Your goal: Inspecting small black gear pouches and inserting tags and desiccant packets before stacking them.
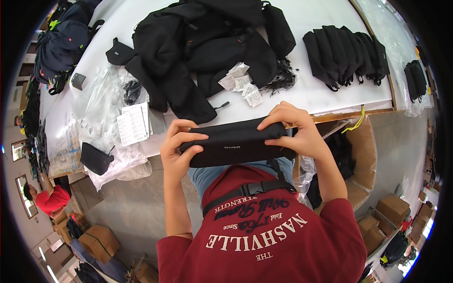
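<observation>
A long black fabric pouch [231, 134] with a small light print on its side is held up level in front of me, just off the table's near edge. My left hand [178, 144] grips its left end, fingers over the top and thumb on the near face. At the right end my right hand [290, 126] pinches it the same way. Beyond the pouch lies a heap of similar black pouches [207, 52] on the white table, with white paper tags [243, 85] and a bundle of black cords [282, 78] beside it.
Several black pouches [347, 54] lie in a row at the right. Clear plastic bags [101, 101], printed sheets [133, 123] and one black pouch [96, 158] cover the left side. An open cardboard box [365, 155] stands below the table's right edge. A person in red [52, 200] is far left.
</observation>
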Available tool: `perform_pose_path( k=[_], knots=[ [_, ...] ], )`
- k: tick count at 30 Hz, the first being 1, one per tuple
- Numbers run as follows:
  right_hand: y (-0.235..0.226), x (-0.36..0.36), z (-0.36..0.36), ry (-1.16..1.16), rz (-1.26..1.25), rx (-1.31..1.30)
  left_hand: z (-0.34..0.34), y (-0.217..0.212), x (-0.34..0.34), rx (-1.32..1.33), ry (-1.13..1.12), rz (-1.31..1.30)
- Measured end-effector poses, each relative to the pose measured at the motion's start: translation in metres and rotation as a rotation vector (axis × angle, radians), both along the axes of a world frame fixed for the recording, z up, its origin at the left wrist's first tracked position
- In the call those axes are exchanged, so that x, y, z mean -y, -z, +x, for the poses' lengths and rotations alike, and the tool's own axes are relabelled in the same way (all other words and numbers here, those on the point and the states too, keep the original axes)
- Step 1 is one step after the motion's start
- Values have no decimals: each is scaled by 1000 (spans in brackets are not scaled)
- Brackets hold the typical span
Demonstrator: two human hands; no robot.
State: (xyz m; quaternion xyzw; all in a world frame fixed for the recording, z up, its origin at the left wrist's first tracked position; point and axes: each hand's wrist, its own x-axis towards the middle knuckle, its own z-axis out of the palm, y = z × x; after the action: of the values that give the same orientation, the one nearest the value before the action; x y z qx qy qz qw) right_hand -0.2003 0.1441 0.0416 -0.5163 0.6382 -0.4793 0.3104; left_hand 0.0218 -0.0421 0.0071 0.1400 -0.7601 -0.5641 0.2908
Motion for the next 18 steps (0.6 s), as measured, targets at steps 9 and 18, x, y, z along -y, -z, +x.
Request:
perform_pose_path(
  k=[9, 18],
  knots=[
    [-14, -50, -60, 487, 127, -79, -7, -5, 18, 108, -200, -263],
    [-2, -130, -257, 1279, -121, -727, 69, 9, 88, 31, -700, 97]
  ],
)
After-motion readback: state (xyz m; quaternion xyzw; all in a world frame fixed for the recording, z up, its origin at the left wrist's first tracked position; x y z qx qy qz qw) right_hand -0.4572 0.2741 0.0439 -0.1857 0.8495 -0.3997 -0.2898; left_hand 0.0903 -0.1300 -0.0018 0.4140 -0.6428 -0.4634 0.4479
